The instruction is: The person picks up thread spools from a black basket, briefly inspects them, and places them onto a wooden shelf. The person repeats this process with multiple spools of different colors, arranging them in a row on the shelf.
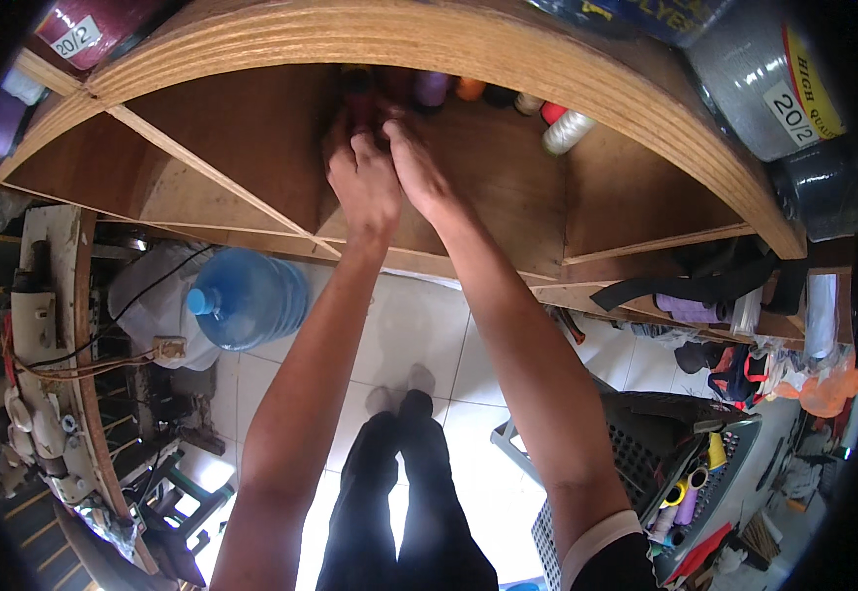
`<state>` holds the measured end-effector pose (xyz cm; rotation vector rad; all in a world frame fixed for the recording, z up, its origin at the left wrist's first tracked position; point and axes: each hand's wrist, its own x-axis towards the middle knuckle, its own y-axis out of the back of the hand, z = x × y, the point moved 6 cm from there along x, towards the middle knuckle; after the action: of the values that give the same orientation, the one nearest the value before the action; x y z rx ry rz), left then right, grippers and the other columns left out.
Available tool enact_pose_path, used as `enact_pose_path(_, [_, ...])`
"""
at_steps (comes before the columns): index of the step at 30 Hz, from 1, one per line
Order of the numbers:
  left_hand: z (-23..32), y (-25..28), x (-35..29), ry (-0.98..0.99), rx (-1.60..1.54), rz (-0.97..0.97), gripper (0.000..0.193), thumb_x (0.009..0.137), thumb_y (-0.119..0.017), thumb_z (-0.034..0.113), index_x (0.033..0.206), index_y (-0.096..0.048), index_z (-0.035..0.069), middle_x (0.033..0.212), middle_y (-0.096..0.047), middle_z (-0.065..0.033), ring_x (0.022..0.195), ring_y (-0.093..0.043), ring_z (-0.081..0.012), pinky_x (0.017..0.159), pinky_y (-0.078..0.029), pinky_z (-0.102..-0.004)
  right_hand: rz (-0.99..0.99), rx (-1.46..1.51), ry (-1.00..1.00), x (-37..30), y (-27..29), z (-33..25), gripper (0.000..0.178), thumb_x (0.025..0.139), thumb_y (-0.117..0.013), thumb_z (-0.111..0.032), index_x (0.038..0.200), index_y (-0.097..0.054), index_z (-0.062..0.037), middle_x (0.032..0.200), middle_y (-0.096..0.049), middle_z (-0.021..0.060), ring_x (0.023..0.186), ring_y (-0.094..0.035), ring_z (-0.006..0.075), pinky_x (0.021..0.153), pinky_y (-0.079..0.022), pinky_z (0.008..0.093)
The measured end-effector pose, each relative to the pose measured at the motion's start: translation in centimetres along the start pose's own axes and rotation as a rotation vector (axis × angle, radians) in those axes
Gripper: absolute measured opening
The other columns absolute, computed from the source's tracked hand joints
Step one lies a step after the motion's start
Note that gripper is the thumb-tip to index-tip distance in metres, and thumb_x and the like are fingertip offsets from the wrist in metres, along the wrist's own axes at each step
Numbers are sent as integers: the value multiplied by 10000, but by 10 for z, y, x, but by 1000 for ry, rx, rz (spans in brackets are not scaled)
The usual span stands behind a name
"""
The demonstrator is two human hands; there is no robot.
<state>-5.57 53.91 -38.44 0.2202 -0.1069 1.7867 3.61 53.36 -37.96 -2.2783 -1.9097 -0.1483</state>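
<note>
Both arms reach up into a compartment of a wooden shelf (488, 187). My left hand (365, 187) is at the back, its fingers closed around what looks like a dark red thread spool (359, 110), mostly in shadow. Against it, my right hand (415, 163) has its fingers curled; whatever they hold is hidden. Just right of the hands stand a purple thread spool (431, 89), an orange spool (469, 89) and a few others in a row. A white thread spool (569, 132) leans at the row's right end, next to a red spool (552, 112).
Large grey thread cones (759, 84) sit on the shelf above, at right. Wooden dividers (222, 177) split the compartments. Below stand a blue water jug (249, 298), a sewing machine (43, 394) at left, and a dark crate (645, 443) beside several thread cones (686, 500) at right.
</note>
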Motion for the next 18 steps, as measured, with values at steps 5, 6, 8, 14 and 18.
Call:
enact_pose_path(5, [7,-6,3,9,13,-11,446,937,-339,195,1252,-488,-84,1197,-573,-226,1085,-542,-313,965,-380,-358,53,-97,4,15,7,21,376,916,-384,-166,1230,-527,-17,1213,-565,196,1114,-535,321,985,-392,376])
enact_pose_path(6, [7,-4,4,8,13,-8,447,936,-339,195,1252,-486,-86,1198,-571,-229,1088,-540,-316,965,-379,-358,47,-106,9,16,3,19,372,918,-389,-170,1228,-529,-18,1207,-569,193,1107,-539,320,980,-396,374])
enact_pose_path(8, [6,-1,5,6,12,-6,449,935,-340,196,1252,-481,-90,1201,-567,-235,1094,-537,-322,966,-376,-358,32,-58,-8,14,-1,16,365,912,-391,-158,1215,-538,-16,1206,-568,194,1106,-540,315,978,-397,374])
enact_pose_path(14, [25,-4,-3,44,19,-78,400,918,-362,180,1195,-527,-57,1158,-586,-212,1034,-554,-304,942,-392,-356,14,14,25,9,5,-4,335,896,-395,-131,1159,-549,8,1172,-577,179,1061,-551,289,952,-407,364])
enact_pose_path(18, [30,-17,-18,-43,-38,-128,327,902,-400,163,1102,-558,-42,1058,-607,-195,980,-572,-291,904,-418,-355,176,154,-31,-21,24,-14,351,909,-377,-164,1178,-504,23,1168,-552,166,1065,-528,275,945,-395,364])
